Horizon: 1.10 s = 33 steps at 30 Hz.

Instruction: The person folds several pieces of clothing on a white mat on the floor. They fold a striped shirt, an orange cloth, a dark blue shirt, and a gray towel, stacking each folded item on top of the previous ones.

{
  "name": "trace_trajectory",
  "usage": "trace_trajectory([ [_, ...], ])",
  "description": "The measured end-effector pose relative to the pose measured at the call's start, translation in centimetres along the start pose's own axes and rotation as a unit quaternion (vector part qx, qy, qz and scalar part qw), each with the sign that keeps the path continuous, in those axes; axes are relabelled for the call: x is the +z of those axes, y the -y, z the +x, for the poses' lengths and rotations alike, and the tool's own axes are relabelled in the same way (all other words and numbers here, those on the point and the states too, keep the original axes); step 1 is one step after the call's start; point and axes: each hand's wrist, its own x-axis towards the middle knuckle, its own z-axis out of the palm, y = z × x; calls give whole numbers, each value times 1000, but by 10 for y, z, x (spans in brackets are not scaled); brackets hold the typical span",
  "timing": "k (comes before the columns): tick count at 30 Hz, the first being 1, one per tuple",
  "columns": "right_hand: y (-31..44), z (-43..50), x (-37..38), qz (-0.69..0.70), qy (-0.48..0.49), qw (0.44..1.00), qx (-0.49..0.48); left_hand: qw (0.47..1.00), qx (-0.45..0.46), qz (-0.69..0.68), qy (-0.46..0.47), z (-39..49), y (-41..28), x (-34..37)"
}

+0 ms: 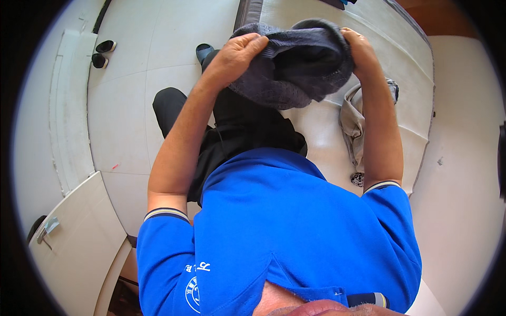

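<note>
Both my hands grip a dark grey garment (272,93), held up in front of me above my knees. My left hand (239,53) pinches the edge of the cloth between thumb and fingers on the left side. On the other side, my right hand (359,49) grasps the rim, its fingers partly hidden behind the cloth. Between the hands a dark opening in the garment gapes towards me, and its lower part hangs in loose folds. What kind of garment it is, I cannot tell.
A beige garment (353,126) lies on the light-covered bed (411,102), beside a small black-and-white patterned item (357,179). Dark cloth (335,3) lies at the far end. Dark shoes (103,53) stand on the tiled floor (118,118). A white door (85,237) stands at lower left.
</note>
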Motion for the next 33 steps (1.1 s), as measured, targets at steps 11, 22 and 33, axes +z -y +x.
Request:
trace_trajectory([
  [11, -25, -38, 61, -400, 39, 845, -352, 1000, -10, 4, -27, -8, -1, -12],
  [22, -24, 2, 41, -426, -76, 831, -349, 995, 28, 73, -55, -25, -19, -27],
  [33, 87, -16, 22, -192, -130, 895, -380, 897, 61, 434, -55, -4, 68, 3],
])
